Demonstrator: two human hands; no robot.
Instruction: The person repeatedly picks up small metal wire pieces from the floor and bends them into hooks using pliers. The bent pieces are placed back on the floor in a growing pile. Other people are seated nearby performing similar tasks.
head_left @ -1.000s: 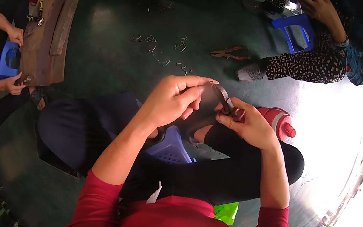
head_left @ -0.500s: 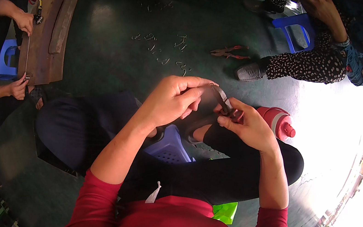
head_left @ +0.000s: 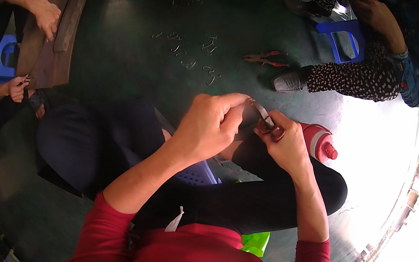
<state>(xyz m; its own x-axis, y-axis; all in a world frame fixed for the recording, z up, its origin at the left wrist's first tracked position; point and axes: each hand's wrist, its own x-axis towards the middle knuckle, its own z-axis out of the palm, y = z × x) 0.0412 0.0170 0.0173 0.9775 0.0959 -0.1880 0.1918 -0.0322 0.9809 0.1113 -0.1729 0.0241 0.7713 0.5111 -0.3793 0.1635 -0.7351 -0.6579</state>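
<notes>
While right fingers (head_left: 282, 125) clamp pliers (head_left: 265, 116) near a pale-banded bottle (head_left: 322, 143), left fingers (head_left: 233, 99), hold unclear, reach the tip (head_left: 254, 103).

The left forearm (head_left: 143, 176) is slanting from near left toward far right, and the left hand (head_left: 206, 127) is pointing its index finger (head_left: 233, 99) rightward, with the thumb (head_left: 231, 124) lying nearer. The right forearm (head_left: 309, 202) is pointing toward the far side; the right hand (head_left: 287, 144) is gripping with bent fingers (head_left: 278, 117) beside the left one.

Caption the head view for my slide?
Right hand grips a red-handled tool, left hand at its tip; thin curved pieces lie scattered beyond.
</notes>
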